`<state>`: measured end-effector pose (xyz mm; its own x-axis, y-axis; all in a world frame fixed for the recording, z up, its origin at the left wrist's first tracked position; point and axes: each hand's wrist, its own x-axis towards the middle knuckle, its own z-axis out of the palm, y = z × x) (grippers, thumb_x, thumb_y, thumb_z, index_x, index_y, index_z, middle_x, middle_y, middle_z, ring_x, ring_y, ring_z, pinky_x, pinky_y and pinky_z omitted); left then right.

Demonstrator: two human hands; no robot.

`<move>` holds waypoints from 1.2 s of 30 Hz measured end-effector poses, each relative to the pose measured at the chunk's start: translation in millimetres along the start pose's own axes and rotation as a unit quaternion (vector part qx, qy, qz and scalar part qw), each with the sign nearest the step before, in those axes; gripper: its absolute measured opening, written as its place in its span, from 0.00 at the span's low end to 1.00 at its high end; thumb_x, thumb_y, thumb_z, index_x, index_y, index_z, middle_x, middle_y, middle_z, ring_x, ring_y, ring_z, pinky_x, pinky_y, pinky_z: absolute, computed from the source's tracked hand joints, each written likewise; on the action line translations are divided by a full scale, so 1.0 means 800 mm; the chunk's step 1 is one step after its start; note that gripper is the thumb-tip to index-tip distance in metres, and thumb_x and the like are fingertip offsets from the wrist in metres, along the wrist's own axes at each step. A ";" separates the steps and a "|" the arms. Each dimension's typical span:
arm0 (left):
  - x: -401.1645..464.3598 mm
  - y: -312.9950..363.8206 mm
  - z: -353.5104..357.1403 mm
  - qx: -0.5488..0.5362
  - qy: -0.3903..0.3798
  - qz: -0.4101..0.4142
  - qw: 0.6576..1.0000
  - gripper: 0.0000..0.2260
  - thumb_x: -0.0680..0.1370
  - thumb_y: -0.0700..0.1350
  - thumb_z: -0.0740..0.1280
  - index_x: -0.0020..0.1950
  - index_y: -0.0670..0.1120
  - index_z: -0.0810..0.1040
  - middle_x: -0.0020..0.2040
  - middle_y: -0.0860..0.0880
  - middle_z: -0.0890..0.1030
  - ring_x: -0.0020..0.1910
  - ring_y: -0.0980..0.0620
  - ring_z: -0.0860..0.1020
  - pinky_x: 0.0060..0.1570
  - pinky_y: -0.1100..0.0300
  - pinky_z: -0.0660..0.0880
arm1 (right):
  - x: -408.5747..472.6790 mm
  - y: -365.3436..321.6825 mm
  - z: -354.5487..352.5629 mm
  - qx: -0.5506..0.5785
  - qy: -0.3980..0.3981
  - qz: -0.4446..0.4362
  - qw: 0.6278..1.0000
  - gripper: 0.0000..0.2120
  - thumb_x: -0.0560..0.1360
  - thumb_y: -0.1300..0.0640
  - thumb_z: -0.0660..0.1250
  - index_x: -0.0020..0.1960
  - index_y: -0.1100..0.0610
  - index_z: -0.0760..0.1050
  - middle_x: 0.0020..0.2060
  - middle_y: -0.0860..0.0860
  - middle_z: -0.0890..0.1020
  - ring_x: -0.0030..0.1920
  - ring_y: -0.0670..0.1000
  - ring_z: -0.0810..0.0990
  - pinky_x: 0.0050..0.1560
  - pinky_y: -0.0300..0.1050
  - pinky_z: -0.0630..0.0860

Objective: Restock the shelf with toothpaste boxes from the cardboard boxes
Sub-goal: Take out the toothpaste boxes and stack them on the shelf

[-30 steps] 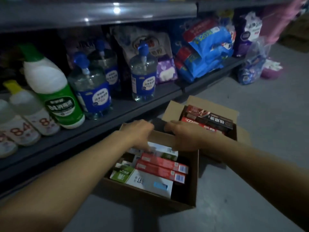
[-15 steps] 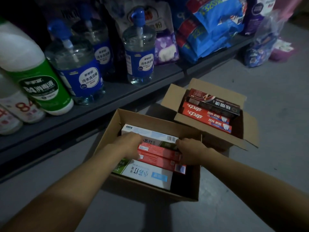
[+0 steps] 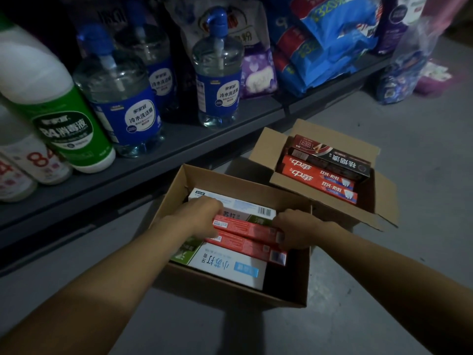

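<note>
Cardboard, brown and open-topped, forms the near box (image 3: pixel 179 198) on the grey floor (image 3: pixel 409 252), just in front of the dark shelf (image 3: pixel 158 162); inside it lie toothpaste boxes on their sides; two red toothpaste boxes (image 3: pixel 245 233) sit side by side across the top, over a white box with a blue patch (image 3: pixel 225 269) at the near end and a white box with a barcode (image 3: pixel 243 207) at the far end. Both arms reach down into this box; the left hand (image 3: pixel 198 217) is curled over the left ends of the red pair, fingers wrapped at their edge; the right hand (image 3: pixel 294 230) grips their right ends, fingers bent round them, so the pair is clasped between both hands while it lies in the carton. Beyond and to the right stands a second cardboard box (image 3: pixel 266 152) with flaps open; it holds two red cartons (image 3: pixel 320 180) and two dark ones (image 3: pixel 330 156), stacked aslant. On the shelf stand clear pump bottles with blue labels (image 3: pixel 217 80), a white bottle with a green label (image 3: pixel 51 98), and blue packs (image 3: pixel 332 42) further right.
</note>
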<state>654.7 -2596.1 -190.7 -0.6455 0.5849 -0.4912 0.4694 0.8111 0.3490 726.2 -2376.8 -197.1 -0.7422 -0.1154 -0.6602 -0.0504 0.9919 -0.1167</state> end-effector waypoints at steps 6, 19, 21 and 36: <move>-0.001 0.006 -0.019 0.017 0.023 0.010 1.000 0.24 0.71 0.45 0.75 0.66 0.49 0.73 0.62 0.50 0.76 0.57 0.51 0.76 0.56 0.56 0.76 | -0.017 -0.012 -0.056 -0.013 0.075 -0.013 0.997 0.16 0.75 0.43 0.66 0.54 0.53 0.77 0.42 0.47 0.80 0.41 0.46 0.78 0.41 0.38 0.74; -0.076 -0.001 -0.166 0.028 0.067 0.029 0.997 0.31 0.66 0.51 0.78 0.67 0.52 0.72 0.62 0.55 0.77 0.58 0.56 0.76 0.60 0.57 0.74 | -0.135 -0.041 -0.242 0.137 0.159 -0.074 0.975 0.09 0.78 0.52 0.64 0.54 0.55 0.78 0.45 0.47 0.81 0.46 0.48 0.81 0.43 0.40 0.76; -0.097 -0.006 -0.194 0.025 0.085 0.028 0.996 0.33 0.67 0.50 0.78 0.69 0.52 0.71 0.63 0.55 0.76 0.59 0.56 0.76 0.60 0.60 0.73 | -0.148 -0.042 -0.264 0.186 0.160 -0.072 0.967 0.10 0.79 0.55 0.63 0.55 0.59 0.77 0.46 0.52 0.82 0.47 0.52 0.82 0.43 0.42 0.78; -0.193 0.026 -0.318 0.080 0.344 0.057 0.934 0.22 0.64 0.57 0.76 0.53 0.55 0.73 0.48 0.57 0.76 0.49 0.53 0.77 0.46 0.55 0.75 | -0.204 -0.151 -0.416 0.265 0.214 -0.122 0.932 0.10 0.78 0.55 0.64 0.43 0.62 0.75 0.31 0.54 0.82 0.31 0.52 0.80 0.35 0.44 0.77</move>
<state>611.1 -2668.5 95.5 -0.7947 0.5768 0.1893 0.6067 0.7646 0.2174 630.7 -2459.8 171.6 -0.9563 -0.1896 -0.2225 0.0005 0.7601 -0.6498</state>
